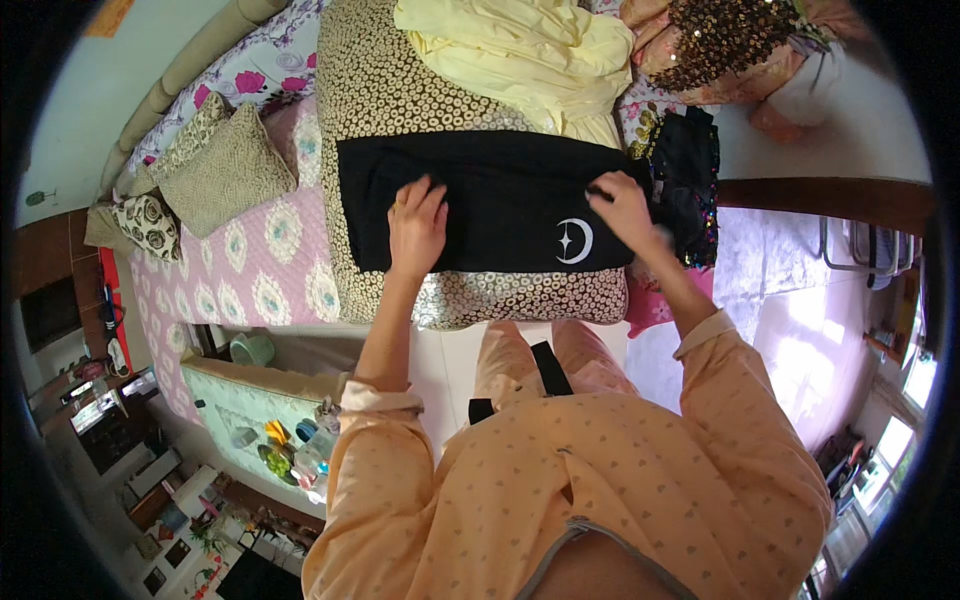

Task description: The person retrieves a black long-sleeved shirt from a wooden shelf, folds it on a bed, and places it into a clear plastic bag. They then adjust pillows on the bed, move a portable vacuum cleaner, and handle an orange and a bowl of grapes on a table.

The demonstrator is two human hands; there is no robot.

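A black cloth garment (pixel 495 202), folded into a long rectangle, lies across a patterned cushion-like cover in front of me. Its lower right part bears a white crescent moon and star print (pixel 576 241). My left hand (pixel 417 229) is over the left part of the garment, fingers bent and fingertips blurred. Over the right part, above the print, is my right hand (pixel 624 210), its fingers curled with thumb near them. Whether either hand pinches the fabric is not clear.
The brown-and-cream ringed cover (pixel 480 296) lies on a pink floral bed (pixel 255 262). Beyond the garment is a heap of pale yellow cloth (pixel 525 56). A black sequined cloth (pixel 686 187) lies at right. Cushions (pixel 225 172) are at left; a cluttered table (pixel 247 420) stands lower left.
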